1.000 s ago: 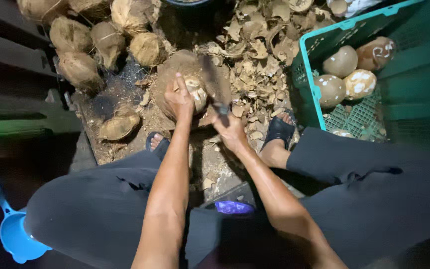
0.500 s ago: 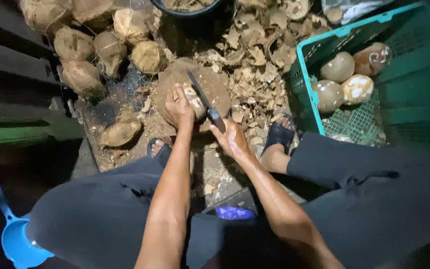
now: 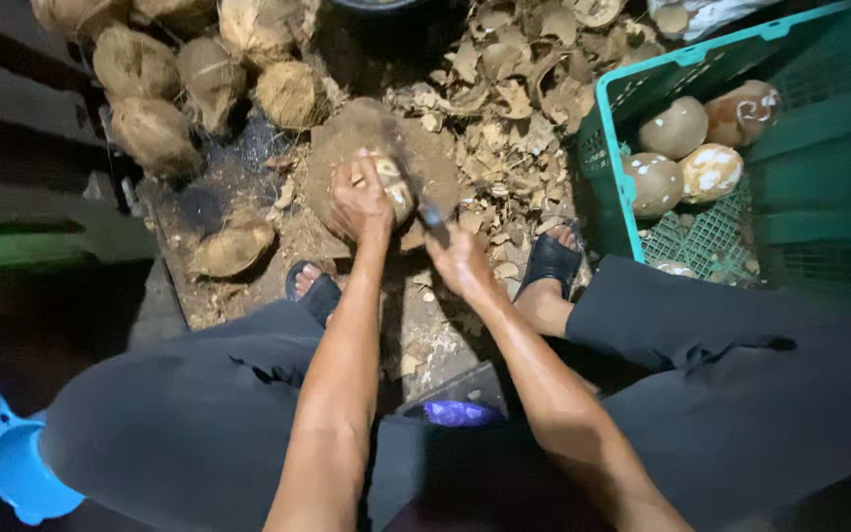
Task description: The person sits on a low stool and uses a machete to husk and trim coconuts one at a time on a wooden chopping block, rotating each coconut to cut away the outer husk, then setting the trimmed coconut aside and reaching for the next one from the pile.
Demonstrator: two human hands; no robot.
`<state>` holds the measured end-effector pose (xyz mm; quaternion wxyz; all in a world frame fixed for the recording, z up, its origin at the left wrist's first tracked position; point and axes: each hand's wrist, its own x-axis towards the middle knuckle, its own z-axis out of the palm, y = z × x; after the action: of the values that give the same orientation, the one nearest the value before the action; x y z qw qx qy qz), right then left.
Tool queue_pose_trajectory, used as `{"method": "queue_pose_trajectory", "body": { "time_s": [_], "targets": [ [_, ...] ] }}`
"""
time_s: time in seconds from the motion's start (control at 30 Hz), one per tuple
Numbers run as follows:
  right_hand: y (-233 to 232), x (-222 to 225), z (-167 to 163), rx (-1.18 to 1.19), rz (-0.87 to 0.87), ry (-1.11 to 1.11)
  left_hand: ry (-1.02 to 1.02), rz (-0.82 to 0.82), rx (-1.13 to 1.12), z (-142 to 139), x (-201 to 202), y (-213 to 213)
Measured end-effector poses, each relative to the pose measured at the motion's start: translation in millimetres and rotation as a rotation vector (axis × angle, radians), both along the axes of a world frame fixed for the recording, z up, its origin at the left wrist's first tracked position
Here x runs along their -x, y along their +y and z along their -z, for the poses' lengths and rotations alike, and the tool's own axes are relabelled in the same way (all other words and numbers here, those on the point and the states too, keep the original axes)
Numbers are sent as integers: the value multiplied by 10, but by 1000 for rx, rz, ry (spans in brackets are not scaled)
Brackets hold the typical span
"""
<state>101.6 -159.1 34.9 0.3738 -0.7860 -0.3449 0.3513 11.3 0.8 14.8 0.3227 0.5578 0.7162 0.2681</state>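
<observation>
My left hand [image 3: 359, 205] grips a partly husked coconut [image 3: 390, 183] and presses it onto a round wooden chopping block [image 3: 347, 138] on the ground between my feet. In my right hand [image 3: 463, 261] is the handle of a dark chopping knife [image 3: 416, 187]. Its blade lies against the coconut's right side. Both forearms reach forward from my lap, over my dark trousers.
Several unhusked coconuts [image 3: 155, 133] are piled at the upper left. Husk scraps [image 3: 519, 94] litter the ground behind the block. A green plastic crate [image 3: 613, 128] on the right holds several peeled coconuts [image 3: 677, 128]. A blue plastic scoop [image 3: 17, 468] lies lower left. My feet wear black sandals [image 3: 551, 261].
The knife has come down from a raised slant onto the coconut's right side. My left hand has kept its grip on the coconut.
</observation>
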Motion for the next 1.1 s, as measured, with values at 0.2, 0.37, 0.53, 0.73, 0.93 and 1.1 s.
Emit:
{"method": "queue_pose_trajectory", "body": {
  "time_s": [0.2, 0.37, 0.53, 0.73, 0.93, 1.1],
  "targets": [
    [-1, -59, 55, 75, -15, -22, -333, -110, 48, 83, -21, 63],
    [30, 34, -47, 3, 22, 46, -271, 62, -210, -14, 9, 63],
    [22, 20, -70, -41, -53, -100, -159, -81, 137, -108, -17, 49],
    [7, 54, -159, -90, 0, -33, -72, -77, -24, 12, -9, 17],
    [30, 28, -93, 273, -12, -45, -438, -32, -117, 32, 8, 25],
    [-29, 60, -6, 103, 44, -48, -84, -125, 144, 31, -37, -11]
  ]
}}
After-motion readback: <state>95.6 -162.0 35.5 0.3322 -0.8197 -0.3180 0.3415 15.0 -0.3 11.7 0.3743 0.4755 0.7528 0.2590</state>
